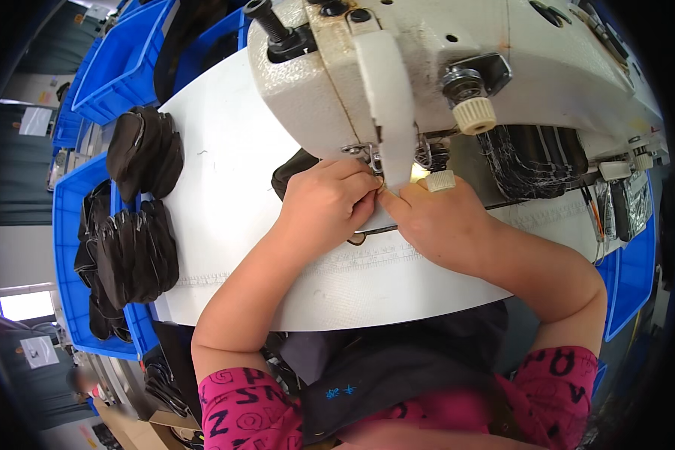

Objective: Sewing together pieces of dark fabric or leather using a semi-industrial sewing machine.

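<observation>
A white sewing machine (311, 82) stands over a white worktable (225, 112), with a dark fabric piece (286, 174) under its head. My left hand (322, 202) is closed at the needle, thumb and fingertips pinched on something small, perhaps the piece's edge, too hidden to name. My right hand (439, 225) is beside it, fingers bent and tips beside the presser foot (375, 157), partly behind a cream knob (440, 181); what they hold is hidden. A thin dark strip and small loop (356, 238) lie below my hands.
Dark sewn pieces are stacked at the left (139, 150), (135, 255) by blue bins (71, 247). A thread-fringed dark stack (532, 161) and small tools (598, 214) lie at the right, near another blue bin (630, 277). A blurred person (82, 382) is in the left background.
</observation>
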### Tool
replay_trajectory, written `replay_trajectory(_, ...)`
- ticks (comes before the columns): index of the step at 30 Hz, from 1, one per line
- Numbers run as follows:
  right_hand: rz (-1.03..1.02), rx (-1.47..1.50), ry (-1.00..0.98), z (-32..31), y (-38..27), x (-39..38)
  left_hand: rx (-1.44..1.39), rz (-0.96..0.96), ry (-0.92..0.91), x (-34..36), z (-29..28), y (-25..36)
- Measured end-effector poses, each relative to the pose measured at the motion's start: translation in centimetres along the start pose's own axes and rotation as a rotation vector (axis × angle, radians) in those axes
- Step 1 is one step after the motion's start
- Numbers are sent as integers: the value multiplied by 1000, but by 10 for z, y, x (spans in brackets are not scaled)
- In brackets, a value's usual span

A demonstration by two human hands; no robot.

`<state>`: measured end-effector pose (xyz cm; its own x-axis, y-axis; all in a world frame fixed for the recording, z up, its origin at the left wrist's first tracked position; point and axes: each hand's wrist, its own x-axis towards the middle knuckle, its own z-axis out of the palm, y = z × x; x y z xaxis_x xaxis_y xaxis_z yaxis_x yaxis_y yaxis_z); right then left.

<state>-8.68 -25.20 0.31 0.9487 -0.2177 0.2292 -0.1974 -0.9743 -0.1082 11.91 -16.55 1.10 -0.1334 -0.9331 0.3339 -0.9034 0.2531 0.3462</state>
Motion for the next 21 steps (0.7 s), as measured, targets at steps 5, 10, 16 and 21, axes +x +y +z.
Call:
replay_trajectory(5,3,-60,55,3,0,1,51,22,52,0,5,5)
replay_trajectory(10,15,-174,27,5,3,0,128,-160,42,-1,15,21)
replay_trajectory(16,-1,-193,30,2,5,0,66,-101,106,0,6,16)
replay_trajectory(21,6,-130,72,7,5,-1,-184,-298,48,1,6,9)
